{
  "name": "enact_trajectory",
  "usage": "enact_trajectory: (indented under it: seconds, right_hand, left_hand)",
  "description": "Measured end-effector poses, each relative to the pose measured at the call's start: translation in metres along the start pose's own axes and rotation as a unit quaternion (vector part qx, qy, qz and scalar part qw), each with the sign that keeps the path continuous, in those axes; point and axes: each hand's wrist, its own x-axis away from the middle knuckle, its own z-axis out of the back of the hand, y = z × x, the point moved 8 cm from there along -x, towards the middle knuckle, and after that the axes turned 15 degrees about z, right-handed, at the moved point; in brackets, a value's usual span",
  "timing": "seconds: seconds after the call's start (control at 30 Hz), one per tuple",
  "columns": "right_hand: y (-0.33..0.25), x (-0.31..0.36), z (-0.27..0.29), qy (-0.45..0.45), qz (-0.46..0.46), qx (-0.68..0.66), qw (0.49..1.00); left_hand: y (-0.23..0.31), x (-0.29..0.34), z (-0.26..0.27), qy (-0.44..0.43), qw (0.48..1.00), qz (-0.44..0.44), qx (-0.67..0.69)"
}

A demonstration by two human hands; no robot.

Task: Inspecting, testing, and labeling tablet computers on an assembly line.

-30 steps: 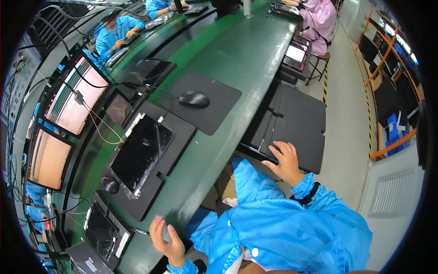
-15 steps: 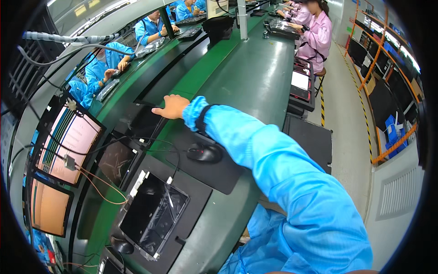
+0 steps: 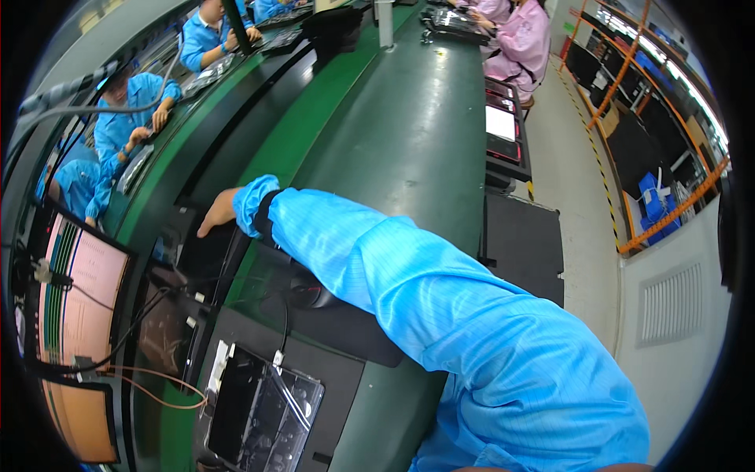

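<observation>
My right hand [image 3: 219, 212] reaches far to the left, its blue sleeve and black wrist strap crossing the bench. It is closed at the edge of a dark glossy screen panel [image 3: 206, 250]; the thumb lies on the panel's face and the other fingers are mostly hidden. Below that panel lies a second dark panel in film [image 3: 167, 334]. Nearer me, a film-covered display panel [image 3: 271, 417] with a cable plugged in rests on a black mat [image 3: 334, 385]. Partly behind my forearm is a black mouse [image 3: 311, 293]. My left hand is out of view.
Two lit monitors, one pinkish [image 3: 82, 295] and one orange [image 3: 79, 421], stand at the left with loose cables. A green bench [image 3: 370, 149] runs ahead. Co-workers in blue [image 3: 130, 114] and pink [image 3: 519, 43] sit farther along. An orange rack [image 3: 629, 47] lines the right.
My right hand has moved down and left from hovering spread above the bench to the dark panel's edge. The view has shifted, and my sleeve now covers part of the mouse.
</observation>
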Motion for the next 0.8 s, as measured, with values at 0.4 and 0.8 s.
enact_trajectory:
  seconds: [0.4,0.8]
  right_hand:
    - [0.08,-0.007,0.011,0.142,-0.023,-0.276,0.95]
    - [0.184,0.185,0.127,0.268,-0.04,-0.497,0.824]
  left_hand:
    - [0.012,0.025,0.035,-0.003,0.997,-0.003,-0.077]
    - [0.042,0.05,0.063,0.021,0.999,-0.018,-0.045]
